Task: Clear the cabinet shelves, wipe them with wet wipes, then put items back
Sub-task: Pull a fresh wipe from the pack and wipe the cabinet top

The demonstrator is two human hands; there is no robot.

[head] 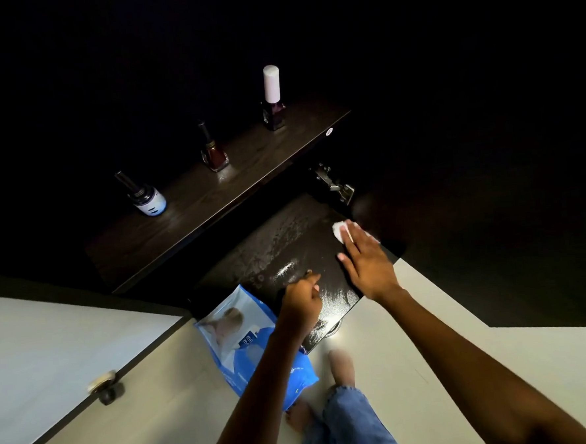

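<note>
A dark lower cabinet shelf glistens with wet streaks. My right hand lies flat on its right side, fingers pressing a white wet wipe against the surface. My left hand is closed at the shelf's front edge and holds the blue wet wipes pack, which hangs below it. On the dark upper shelf stand three nail polish bottles: one with a white label at the left, a dark red one in the middle, and one with a tall white cap at the right.
An open white cabinet door with a round knob juts out at the lower left. A metal hinge sits at the right behind the lower shelf. Below are the pale floor, bare feet and a jeans leg. The cabinet's inside is very dark.
</note>
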